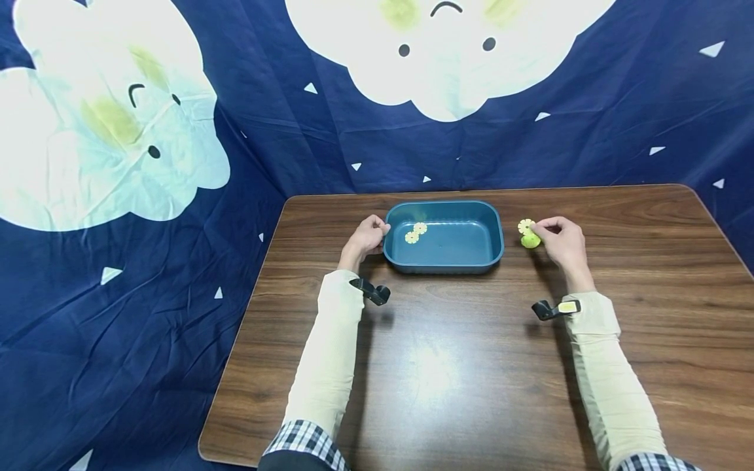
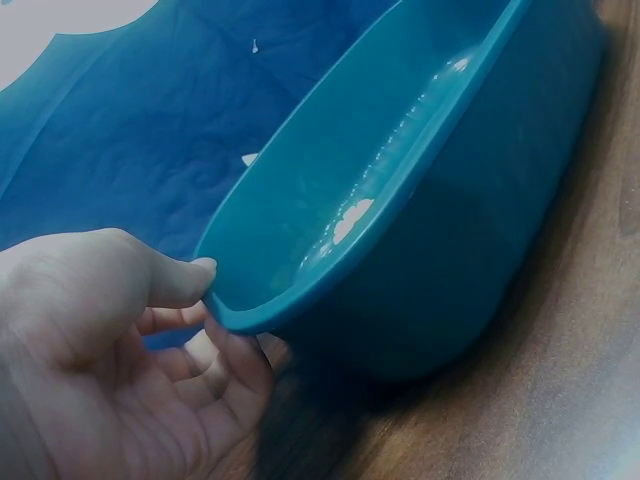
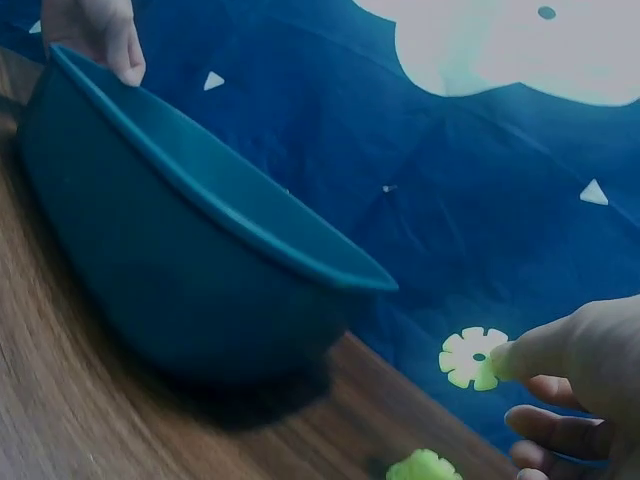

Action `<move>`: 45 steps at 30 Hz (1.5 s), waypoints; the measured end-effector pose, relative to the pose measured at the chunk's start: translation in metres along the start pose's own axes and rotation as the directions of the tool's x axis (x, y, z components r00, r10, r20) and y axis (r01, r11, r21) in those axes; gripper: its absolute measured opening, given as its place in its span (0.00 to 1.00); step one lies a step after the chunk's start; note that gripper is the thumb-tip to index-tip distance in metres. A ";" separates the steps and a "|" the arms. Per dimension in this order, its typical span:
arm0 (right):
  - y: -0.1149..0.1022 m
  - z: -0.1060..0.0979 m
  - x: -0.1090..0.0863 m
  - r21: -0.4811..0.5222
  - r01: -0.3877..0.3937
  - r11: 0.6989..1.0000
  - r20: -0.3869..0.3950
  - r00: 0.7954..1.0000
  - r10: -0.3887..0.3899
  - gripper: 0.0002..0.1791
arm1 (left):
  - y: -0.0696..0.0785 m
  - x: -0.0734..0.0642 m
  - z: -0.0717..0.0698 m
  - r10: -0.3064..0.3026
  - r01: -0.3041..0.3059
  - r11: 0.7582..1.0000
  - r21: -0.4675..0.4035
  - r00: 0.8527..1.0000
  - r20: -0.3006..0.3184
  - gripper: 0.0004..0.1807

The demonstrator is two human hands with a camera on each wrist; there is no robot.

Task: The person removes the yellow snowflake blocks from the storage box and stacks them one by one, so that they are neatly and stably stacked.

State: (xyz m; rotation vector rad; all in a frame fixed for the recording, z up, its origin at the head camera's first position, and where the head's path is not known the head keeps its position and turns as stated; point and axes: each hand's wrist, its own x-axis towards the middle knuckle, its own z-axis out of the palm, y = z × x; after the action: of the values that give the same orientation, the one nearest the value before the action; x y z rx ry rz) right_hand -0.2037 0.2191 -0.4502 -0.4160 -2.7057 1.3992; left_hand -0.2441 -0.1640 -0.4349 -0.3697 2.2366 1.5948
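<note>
A teal rectangular plastic basin stands on the table. My left hand pinches its left rim between thumb and fingers, as the left wrist view shows. Inside the basin, towards its left end, lie two pale yellow flower-shaped discs. To the right of the basin, my right hand pinches another flower-shaped disc by its edge; this one has a small hole in its centre. Just below it a yellow-green piece rests on the table. Whether that piece is one disc or several cannot be told.
The brown wood-grain table has rounded corners. Behind it and on the left hangs a dark blue cloth with white clouds and small triangles. A black wrist camera sits on the left sleeve, and another camera on the right.
</note>
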 end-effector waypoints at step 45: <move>0.026 0.004 0.018 -0.160 -0.089 0.983 0.057 0.993 0.100 0.21 | -0.001 0.000 -0.001 0.000 0.000 1.000 -0.013 1.000 0.004 0.10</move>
State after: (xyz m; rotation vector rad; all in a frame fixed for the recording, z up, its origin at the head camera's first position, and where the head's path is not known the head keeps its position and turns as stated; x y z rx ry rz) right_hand -0.2167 0.2357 -0.4749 -0.5251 -2.8967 1.2457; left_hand -0.2440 -0.1650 -0.4362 -0.3699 2.2243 1.6087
